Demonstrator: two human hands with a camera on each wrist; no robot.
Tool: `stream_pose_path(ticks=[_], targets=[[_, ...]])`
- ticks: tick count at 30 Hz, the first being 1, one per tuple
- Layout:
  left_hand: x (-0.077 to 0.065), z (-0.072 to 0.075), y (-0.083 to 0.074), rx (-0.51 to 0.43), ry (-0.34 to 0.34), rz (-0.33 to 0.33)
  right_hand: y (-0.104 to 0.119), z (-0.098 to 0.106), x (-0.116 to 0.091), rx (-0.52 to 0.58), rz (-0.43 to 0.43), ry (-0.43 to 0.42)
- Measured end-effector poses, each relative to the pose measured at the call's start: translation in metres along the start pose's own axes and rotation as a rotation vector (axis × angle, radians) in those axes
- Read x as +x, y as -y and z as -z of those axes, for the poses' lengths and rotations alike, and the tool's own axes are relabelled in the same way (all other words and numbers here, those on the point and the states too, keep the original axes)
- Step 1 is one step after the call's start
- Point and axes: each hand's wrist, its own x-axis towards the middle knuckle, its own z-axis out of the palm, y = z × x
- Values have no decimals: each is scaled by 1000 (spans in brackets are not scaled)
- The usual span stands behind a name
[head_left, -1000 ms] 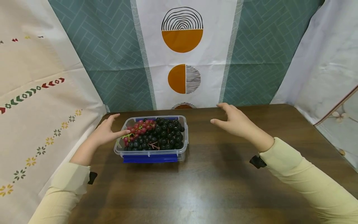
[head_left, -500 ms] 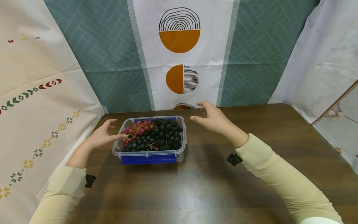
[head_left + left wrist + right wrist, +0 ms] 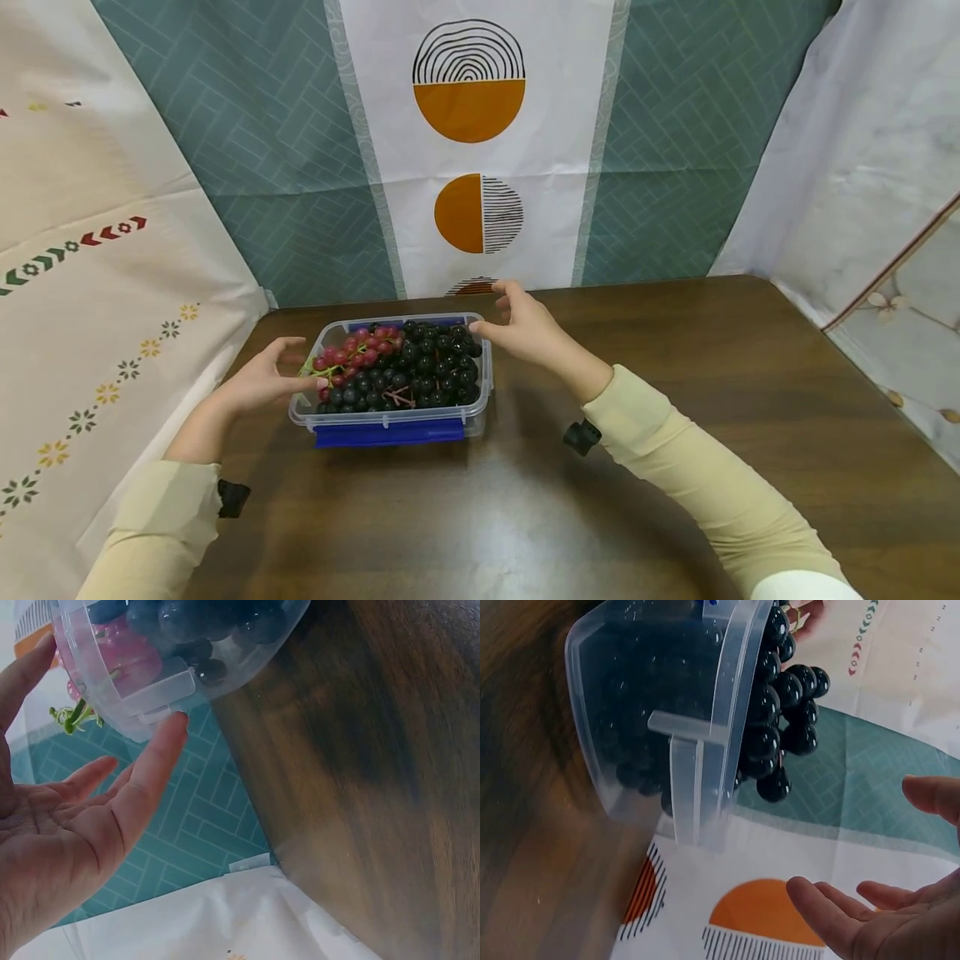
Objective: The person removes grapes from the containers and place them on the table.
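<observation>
A clear plastic food container (image 3: 420, 416) with blue side clips sits on the table, filled with black grapes (image 3: 442, 367) and a smaller bunch of red grapes (image 3: 367, 350). At its left end is my left hand (image 3: 258, 379), thumb and fingers spread apart; in the left wrist view a fingertip lies close to the container's end tab (image 3: 161, 694), and I cannot tell whether it touches. My right hand (image 3: 528, 329) hovers by the right end, thumb near the rim. The right wrist view shows those fingers (image 3: 821, 911) extended and apart from the container wall.
The brown wooden table (image 3: 525, 500) stretches to the front and right. Behind it hangs a green and white patterned cloth (image 3: 667, 200). A cream cloth (image 3: 90, 333) closes off the left side, and a pale floral one (image 3: 877, 167) the right.
My right hand has moved left, from well out over the table to the container's right end. The left hand stays by the left end. The view has shifted slightly right.
</observation>
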Motion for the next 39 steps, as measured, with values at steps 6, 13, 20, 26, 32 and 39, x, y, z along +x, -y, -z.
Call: stream_pose_path(ticks=[6,13,20,26,32,39], targets=[[0,4,7,-47,30,25,7,-12,4,-16,5,39],[-3,8,11,-91,39,20,13,-25,7,-21,-2,81],[-2,10,12,-136,67,28,12,-34,11,-16,-19,109],[0,9,14,-201,82,29,12,-40,13,-69,-3,141],[1,9,23,-326,104,41,11,-46,16,-97,10,146],[-1,8,31,-392,130,35,11,-54,16,-130,-6,162]])
